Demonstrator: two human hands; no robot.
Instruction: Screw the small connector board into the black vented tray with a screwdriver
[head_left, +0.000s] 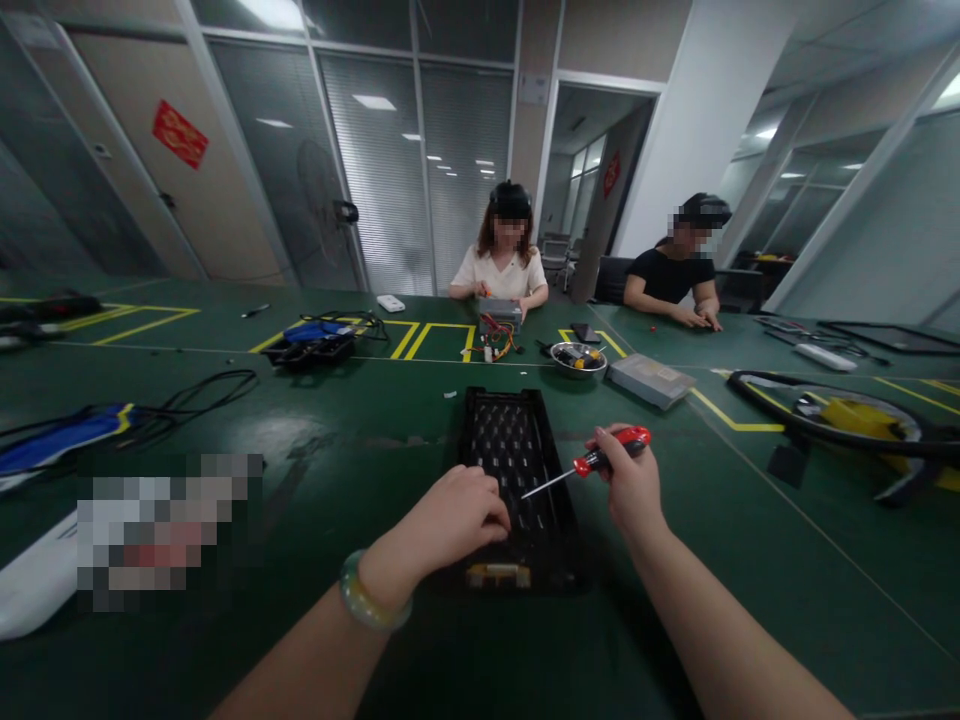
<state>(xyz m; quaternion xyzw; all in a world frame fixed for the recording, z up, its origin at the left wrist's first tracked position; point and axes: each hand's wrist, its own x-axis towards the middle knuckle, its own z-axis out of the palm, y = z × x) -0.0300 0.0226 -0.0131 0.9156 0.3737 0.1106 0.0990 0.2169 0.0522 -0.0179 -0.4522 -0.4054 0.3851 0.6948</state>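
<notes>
My right hand (631, 482) is closed round a red and black screwdriver (592, 461), its long metal shaft pointing left and down. The shaft's tip shows over a long black plastic panel (553, 470) with raised edges and rows of small light bits, which may be a keyboard part. Across the panel's left edge lies my left hand (461, 510), fingers curled in. Whatever it pinches, if anything, is hidden beneath the fingers. At the panel's near end sits a small yellowish part (499, 575).
Beyond the panel stand a metal bowl (577, 362) of small parts and a grey flat box (651, 381). A wheel-like ring (840, 415) lies right; blue items with cables (67, 440) lie left. Across the table, one person (502, 250) handles a grey box with wires; another (675, 265) sits further right.
</notes>
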